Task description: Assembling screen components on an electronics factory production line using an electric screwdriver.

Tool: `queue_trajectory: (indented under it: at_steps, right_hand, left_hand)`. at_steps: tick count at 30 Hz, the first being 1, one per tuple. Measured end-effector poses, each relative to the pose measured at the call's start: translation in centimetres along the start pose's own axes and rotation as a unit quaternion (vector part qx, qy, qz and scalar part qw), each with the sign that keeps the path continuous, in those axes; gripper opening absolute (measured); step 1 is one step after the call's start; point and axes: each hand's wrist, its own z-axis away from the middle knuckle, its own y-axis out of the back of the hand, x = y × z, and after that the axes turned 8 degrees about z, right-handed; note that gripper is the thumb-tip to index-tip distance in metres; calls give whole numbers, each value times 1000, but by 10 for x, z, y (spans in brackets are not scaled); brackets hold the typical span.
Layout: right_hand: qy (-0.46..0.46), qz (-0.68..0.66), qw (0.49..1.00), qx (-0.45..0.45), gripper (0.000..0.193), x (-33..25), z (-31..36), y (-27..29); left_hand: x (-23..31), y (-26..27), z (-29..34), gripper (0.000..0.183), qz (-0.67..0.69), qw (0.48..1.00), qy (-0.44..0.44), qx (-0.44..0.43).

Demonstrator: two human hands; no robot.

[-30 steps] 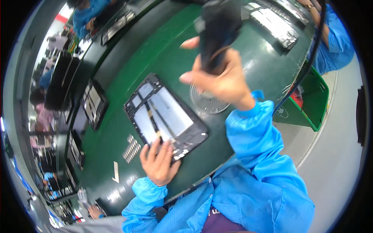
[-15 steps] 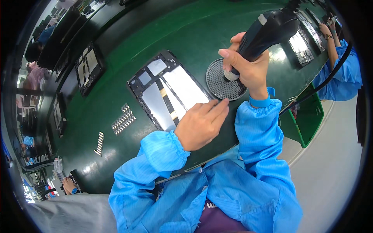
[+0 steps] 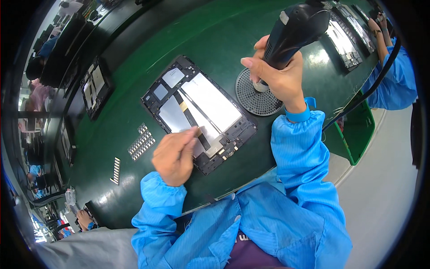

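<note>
A tablet body with its inside exposed point(image 3: 219, 110) lies on the table before me, with silver panels, a black ribbon cable point(image 3: 190, 116) and small boards at its near end. My left hand point(image 3: 174, 157) is over its left edge, fingers curled and fingertips together by the ribbon cable; what they hold, if anything, is too small to tell. My right hand point(image 3: 284, 80) grips a black electric screwdriver point(image 3: 293, 31), tilted with its lower end down over a round perforated screw dish point(image 3: 253, 96). The screwdriver's tip is hidden behind my fingers.
Left of the tablet lie a sheet of small metallic pieces point(image 3: 142, 144) and a narrow strip point(image 3: 116, 170). Other opened tablets lie at the far left point(image 3: 95, 89) and far right point(image 3: 342, 40). A green bin point(image 3: 360, 134) and black cable point(image 3: 380, 78) are right. Co-workers sit nearby.
My left hand has moved left from the tablet's near right edge to its left side, and its fingers have curled. The screwdriver has shifted slightly left; the tablet has moved slightly too.
</note>
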Motion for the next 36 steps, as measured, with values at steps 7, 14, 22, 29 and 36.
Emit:
queue_trajectory:
  at_steps: [7,14,22,29,36]
  right_hand:
    - [-34,-22,999,18,28,0,0,-11]
    - [40,-65,997,29,35,-25,7,-14]
    - [77,-57,992,-85,34,-47,4,-69]
    - [102,-102,977,-157,31,-54,-4,-124]
    - [70,-129,973,-179,28,-43,-3,-168]
  left_hand:
    - [-9,39,18,14,-95,983,122,96]
    - [-31,40,41,12,305,872,358,139]
    - [-43,40,15,17,270,873,384,128]
    - [-59,36,2,14,207,903,338,168]
    - [-57,35,0,12,201,904,332,178]
